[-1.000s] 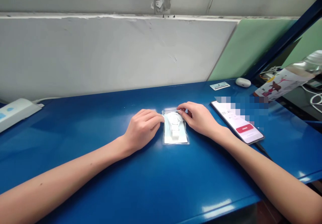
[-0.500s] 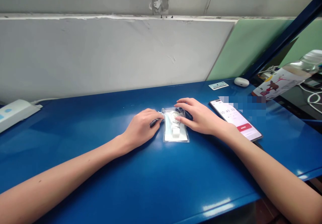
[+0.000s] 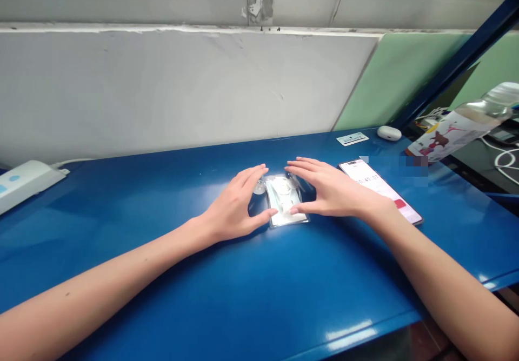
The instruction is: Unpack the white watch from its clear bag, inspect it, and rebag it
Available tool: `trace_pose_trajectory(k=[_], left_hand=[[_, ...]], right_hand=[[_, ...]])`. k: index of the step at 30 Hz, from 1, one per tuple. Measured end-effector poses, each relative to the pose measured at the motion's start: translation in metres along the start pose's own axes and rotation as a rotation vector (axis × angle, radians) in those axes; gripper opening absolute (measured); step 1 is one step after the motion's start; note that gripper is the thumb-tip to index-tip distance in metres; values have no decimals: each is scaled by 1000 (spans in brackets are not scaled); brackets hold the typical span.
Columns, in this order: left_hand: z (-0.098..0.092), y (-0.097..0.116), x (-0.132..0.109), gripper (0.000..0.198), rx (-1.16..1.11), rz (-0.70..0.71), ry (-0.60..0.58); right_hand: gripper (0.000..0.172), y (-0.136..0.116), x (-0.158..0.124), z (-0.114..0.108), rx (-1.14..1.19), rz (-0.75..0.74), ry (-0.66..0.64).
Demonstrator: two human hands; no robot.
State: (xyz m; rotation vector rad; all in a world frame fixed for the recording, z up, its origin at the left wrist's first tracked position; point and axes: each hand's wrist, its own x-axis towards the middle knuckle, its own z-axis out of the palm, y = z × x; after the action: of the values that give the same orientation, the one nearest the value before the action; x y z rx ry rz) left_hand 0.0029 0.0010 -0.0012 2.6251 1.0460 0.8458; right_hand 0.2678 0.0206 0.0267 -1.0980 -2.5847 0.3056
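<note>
Both hands had just let go of the clear packet [image 3: 286, 204] with the white watch inside, the left hand [image 3: 237, 209] and right hand [image 3: 328, 191] spread open-fingered on either side, leaving it flat on the blue table [image 3: 243, 307] beside the phone [image 3: 381, 188], apparently set down.

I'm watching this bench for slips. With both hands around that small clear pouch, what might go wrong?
The clear pouch looks glossy on the smooth blue table; open left hand and right hand only flank it, so it may skid. The phone lies beside the right wrist and might get nudged.
</note>
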Motion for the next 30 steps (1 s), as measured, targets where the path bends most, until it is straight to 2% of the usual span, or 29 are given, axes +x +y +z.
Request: trace_pose_trajectory(k=[3, 7, 11, 19, 25, 30], left_hand=[[1, -2, 0, 81, 6, -13, -96], [1, -4, 0, 81, 0, -38, -135], [1, -4, 0, 77, 2, -47, -157], [-3, -3, 5, 96, -27, -213, -208], [-13, 3, 8, 97, -14, -320, -326], [-12, 2, 7, 96, 12, -291, -337]], right_hand=[[93, 5, -5, -9, 7, 61, -63], [97, 7, -6, -6, 57, 58, -127], [98, 5, -3, 0, 55, 57, -147], [107, 9, -4, -2, 102, 82, -163], [113, 11, -4, -1, 116, 118, -196], [113, 13, -4, 2, 119, 105, -183]])
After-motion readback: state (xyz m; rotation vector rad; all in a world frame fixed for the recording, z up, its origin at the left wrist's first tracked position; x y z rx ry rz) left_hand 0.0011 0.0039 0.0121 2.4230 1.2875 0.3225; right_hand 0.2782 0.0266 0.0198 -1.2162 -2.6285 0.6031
